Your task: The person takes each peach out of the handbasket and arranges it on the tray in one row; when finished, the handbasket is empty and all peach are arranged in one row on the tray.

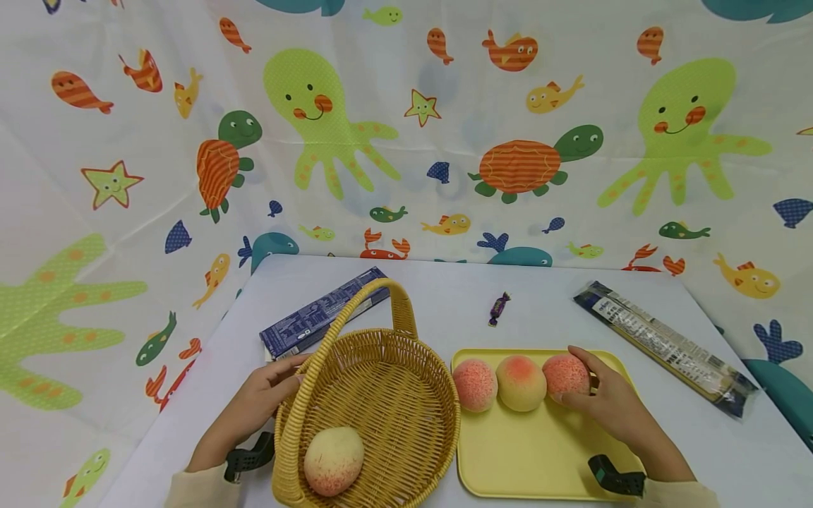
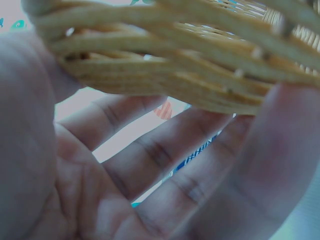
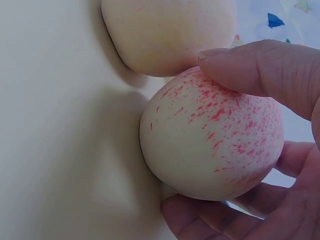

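A yellow wicker basket [image 1: 400, 402] with a tall arched handle stands left of the yellow tray [image 1: 521, 458]. My left hand [image 1: 260, 398] holds its left side near the handle's base; in the left wrist view the fingers [image 2: 150, 150] reach along the outside of the weave. One pale peach [image 1: 333, 462] with red speckles lies inside the basket. On the tray three peaches sit in a row along the back. My right hand [image 1: 612, 406] grips the rightmost, red-speckled peach [image 3: 210, 145] between thumb and fingers. Beside it are the middle peach [image 1: 521, 384] and the left peach [image 1: 475, 386].
Behind the basket lies a long dark blue box [image 1: 324, 310]. A small purple wrapped candy [image 1: 499, 309] is on the white table [image 1: 438, 296] beyond the tray. To the right, a long plastic-wrapped packet [image 1: 667, 346] lies slanted. A sea-animal curtain [image 1: 444, 85] hangs at the back.
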The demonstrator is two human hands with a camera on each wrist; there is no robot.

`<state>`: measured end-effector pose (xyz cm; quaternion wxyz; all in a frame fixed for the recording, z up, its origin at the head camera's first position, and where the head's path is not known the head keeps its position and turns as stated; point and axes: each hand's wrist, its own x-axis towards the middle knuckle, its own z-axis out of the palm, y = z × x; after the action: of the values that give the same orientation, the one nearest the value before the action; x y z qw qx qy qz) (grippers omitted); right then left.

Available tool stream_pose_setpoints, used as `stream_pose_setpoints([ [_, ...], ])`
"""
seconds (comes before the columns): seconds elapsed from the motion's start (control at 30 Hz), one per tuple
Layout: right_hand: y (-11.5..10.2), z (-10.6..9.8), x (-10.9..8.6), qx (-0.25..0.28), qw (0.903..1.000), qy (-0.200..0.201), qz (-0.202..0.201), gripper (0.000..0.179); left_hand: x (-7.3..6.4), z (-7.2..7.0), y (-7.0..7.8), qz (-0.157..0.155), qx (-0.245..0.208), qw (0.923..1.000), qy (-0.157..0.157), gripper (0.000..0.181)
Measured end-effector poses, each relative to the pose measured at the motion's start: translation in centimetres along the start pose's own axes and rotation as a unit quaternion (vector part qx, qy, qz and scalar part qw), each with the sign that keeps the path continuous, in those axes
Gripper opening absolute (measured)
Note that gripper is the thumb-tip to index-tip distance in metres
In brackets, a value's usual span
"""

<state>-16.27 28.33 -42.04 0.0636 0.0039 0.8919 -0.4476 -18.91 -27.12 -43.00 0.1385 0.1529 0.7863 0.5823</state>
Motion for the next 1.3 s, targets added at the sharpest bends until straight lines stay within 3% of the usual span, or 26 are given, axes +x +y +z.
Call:
stream_pose_setpoints([
  [0.5, 0.1, 0.1, -0.1, 0.002, 0.9999, -0.005, -0.010, 0.092, 0.1, 0.0, -0.1, -0.002, -0.004, 1.0000, 0.001, 0.050],
  [0.83, -0.2, -0.1, -0.5, -0.055, 0.9973, -0.001, -0.049, 0.096, 0.1, 0.0, 0.1, -0.006, 0.000, 1.0000, 0.005, 0.049],
  [1.07, -2.9, -0.2, -1.4, -0.075, 0.9946, 0.033, -0.064, 0.104, 0.1, 0.0, -0.1, -0.006, -0.001, 1.0000, 0.003, 0.050],
  [1.3, -8.2, 1.2, -2.3, -0.035, 0.9933, 0.036, -0.104, 0.096, 0.2, -0.1, -0.3, 0.001, -0.001, 1.0000, 0.004, 0.048],
])
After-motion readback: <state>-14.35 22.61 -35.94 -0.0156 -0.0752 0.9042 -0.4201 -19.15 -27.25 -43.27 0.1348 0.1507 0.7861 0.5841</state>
